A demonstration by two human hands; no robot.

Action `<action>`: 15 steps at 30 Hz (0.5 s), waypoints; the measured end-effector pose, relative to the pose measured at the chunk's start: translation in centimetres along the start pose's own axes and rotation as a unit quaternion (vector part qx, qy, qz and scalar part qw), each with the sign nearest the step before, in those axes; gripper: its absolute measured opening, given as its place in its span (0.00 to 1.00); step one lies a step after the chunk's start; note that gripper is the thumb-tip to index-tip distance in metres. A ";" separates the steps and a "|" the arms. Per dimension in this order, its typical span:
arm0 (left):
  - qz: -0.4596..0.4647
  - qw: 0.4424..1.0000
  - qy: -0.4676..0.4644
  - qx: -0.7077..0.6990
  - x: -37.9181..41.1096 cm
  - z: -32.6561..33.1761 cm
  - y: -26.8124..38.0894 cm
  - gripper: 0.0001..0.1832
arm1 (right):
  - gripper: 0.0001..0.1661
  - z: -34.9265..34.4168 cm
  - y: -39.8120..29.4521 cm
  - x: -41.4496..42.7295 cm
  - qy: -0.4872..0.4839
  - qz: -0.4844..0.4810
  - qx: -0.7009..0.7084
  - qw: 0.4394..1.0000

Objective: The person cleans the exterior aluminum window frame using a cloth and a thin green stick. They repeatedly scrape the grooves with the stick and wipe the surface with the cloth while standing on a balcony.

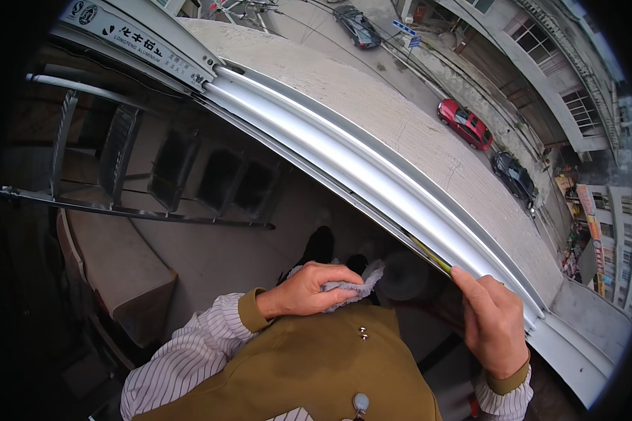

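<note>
My left hand (316, 289) is closed around a crumpled grey cloth (350, 294), held in front of my body near the inner side of the window. My right hand (487, 310) grips a thin yellow-green tool (432, 255), its index finger stretched along it. The far end of the tool lies at the inner edge of the white aluminium sliding-window track (337, 160), towards its right part. What kind of tool it is cannot be told. The track runs diagonally from upper left to lower right.
A metal stepladder (152, 210) stands at the left, beside a brown upholstered seat (116, 263). The upright window frame (147, 47) meets the track at upper left. Beyond the track is a rough concrete ledge (400, 126), with a street and parked cars far below.
</note>
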State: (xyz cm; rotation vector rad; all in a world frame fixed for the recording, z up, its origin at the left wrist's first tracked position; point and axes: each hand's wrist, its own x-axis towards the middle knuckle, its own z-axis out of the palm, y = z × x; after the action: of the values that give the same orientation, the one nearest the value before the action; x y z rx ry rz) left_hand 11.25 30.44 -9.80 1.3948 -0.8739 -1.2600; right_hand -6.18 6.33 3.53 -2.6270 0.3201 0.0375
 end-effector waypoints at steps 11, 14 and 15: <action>-0.013 0.976 0.191 0.105 -1.3 -3.1 1.5 0.14 | 0.29 6.7 -10.7 15.6 0.059 -0.317 0.188 0.928; 0.192 0.858 0.415 -0.234 0.5 -0.9 2.4 0.16 | 0.30 8.1 -13.8 15.8 0.074 -0.335 0.227 0.912; 0.204 0.886 0.356 -0.217 0.0 -2.8 1.7 0.15 | 0.30 8.2 -12.6 15.5 0.087 -0.315 0.261 0.908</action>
State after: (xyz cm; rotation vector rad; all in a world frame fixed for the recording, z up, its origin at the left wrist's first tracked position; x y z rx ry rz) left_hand 14.18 30.63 -8.38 1.0988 -0.3087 -0.4953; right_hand 12.04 17.60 0.87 -2.0811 -0.4215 -0.4393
